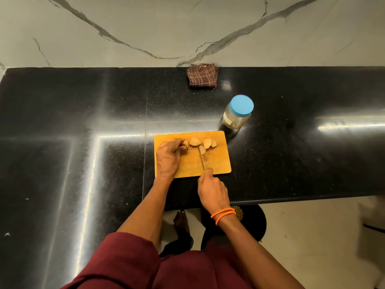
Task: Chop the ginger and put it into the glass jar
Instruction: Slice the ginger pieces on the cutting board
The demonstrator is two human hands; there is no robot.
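On the wooden cutting board [216, 163], my left hand [169, 156] pins a piece of ginger [185, 144] under its fingertips at the board's far left. Several cut ginger slices [205, 143] lie to the right of it along the far edge. My right hand [212, 189] grips a knife [201, 158] by the handle, its thin blade pointing away from me and resting on the board between the held piece and the slices. The glass jar [237, 113] with a blue lid stands closed on the counter just beyond the board's far right corner.
A folded checked cloth [202, 75] lies at the back of the black counter [83, 122] against the marble wall. The counter's front edge runs just behind my right wrist; the floor, a bare foot and a dark round object show below it.
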